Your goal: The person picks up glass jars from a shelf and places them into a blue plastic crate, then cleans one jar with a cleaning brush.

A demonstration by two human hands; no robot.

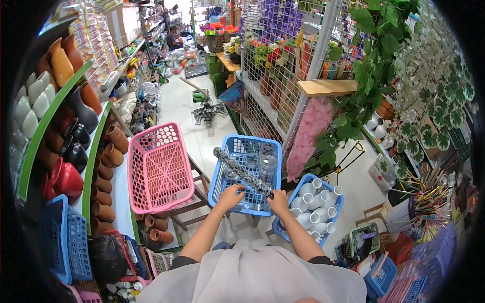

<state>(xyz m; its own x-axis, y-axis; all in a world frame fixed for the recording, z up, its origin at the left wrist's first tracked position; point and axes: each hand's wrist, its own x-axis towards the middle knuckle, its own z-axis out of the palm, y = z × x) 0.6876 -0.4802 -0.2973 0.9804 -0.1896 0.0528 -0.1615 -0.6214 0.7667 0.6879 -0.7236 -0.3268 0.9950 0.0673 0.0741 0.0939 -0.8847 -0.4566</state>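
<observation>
A long twisted length of mottled black-and-grey material (237,168) lies slantwise across a blue plastic basket (245,138). My right hand (278,202) is closed on its lower end, close to the basket's near right corner. My left hand (231,197) is over the near rim, fingers curved and a little apart, with nothing visible in them. Clear glass jars (268,165) stand inside the basket, partly covered by the twisted length.
To the left, a pink basket (132,166) rests on a wooden stand. White vases (306,202) fill another blue basket at right. Clay pots (103,197) line the left shelves. A wire rack (268,96) with artificial flowers stands ahead; a person (174,38) sits far back.
</observation>
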